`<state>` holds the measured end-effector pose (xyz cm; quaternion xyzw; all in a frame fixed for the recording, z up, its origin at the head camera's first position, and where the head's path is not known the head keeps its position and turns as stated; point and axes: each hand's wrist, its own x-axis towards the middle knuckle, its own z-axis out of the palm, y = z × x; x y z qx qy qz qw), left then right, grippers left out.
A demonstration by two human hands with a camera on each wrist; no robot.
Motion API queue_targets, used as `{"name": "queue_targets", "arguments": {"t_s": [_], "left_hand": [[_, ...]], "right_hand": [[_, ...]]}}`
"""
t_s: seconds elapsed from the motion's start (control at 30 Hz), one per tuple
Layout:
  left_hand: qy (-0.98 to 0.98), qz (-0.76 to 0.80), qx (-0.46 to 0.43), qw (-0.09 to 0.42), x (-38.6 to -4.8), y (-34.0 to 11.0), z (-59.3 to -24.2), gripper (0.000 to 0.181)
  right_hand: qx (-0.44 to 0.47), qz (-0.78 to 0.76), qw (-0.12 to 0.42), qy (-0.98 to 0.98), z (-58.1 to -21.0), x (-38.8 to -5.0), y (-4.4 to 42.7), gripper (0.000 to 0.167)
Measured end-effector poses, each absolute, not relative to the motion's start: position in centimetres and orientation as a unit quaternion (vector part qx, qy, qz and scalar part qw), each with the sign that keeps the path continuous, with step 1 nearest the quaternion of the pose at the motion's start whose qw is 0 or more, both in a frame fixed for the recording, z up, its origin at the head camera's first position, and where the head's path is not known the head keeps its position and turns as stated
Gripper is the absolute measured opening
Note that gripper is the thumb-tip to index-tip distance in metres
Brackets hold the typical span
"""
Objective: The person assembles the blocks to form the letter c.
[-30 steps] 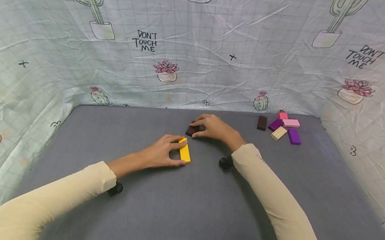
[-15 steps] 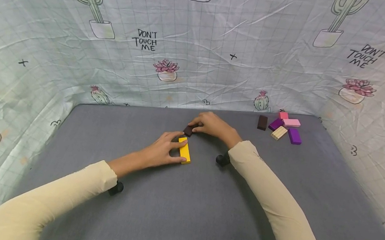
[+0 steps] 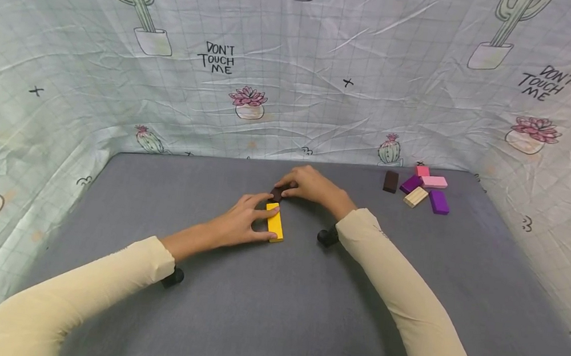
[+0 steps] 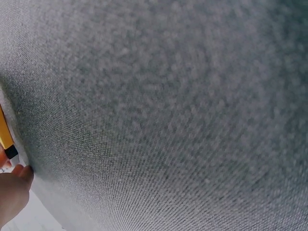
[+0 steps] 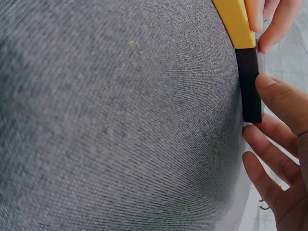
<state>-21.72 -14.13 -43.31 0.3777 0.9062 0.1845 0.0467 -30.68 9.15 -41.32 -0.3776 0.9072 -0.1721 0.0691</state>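
On the grey cloth lies a yellow block [image 3: 275, 226], which my left hand [image 3: 236, 223] holds between thumb and fingers. My right hand [image 3: 317, 189] pinches a dark brown block [image 5: 248, 86] at the far end of the yellow one. In the right wrist view the two blocks touch end to end, and the right thumb presses the dark one's side. From the head, most of the dark block is hidden by fingers. The left wrist view catches only the yellow block [image 4: 5, 132] and fingertips at its left edge.
Several loose blocks lie at the back right: a dark brown one [image 3: 390, 182], purple ones [image 3: 439, 202], pink ones [image 3: 434, 182] and a plain wooden one [image 3: 415, 197]. A printed curtain [image 3: 291, 115] rises behind the grey surface [image 3: 272, 314] and along both sides.
My right hand has moved slightly left, turning the dark brown block and bringing it against the yellow block's far end. My left hand has stayed almost still on the yellow block.
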Motion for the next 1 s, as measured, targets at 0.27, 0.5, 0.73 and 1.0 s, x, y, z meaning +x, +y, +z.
{"name": "queue_targets", "arguments": {"t_s": [0.27, 0.5, 0.73, 1.0], "left_hand": [[0.908, 0.181, 0.374, 0.053, -21.80, -14.23, -43.36, 0.068], [0.907, 0.180, 0.378, 0.052, -21.79, -14.11, -43.18, 0.069], [0.909, 0.172, 0.376, 0.058, -21.72, -14.06, -42.92, 0.069], [0.910, 0.167, 0.374, 0.065, -21.85, -14.01, -42.91, 0.070]], "right_hand": [[-0.378, -0.179, 0.076, 0.905, -41.12, -30.59, 8.94, 0.031], [-0.387, -0.178, 0.076, 0.902, -41.00, -30.66, 8.95, 0.031], [-0.409, -0.180, 0.086, 0.890, -41.03, -30.95, 8.86, 0.032], [-0.409, -0.178, 0.087, 0.891, -41.07, -30.88, 8.87, 0.031]]}}
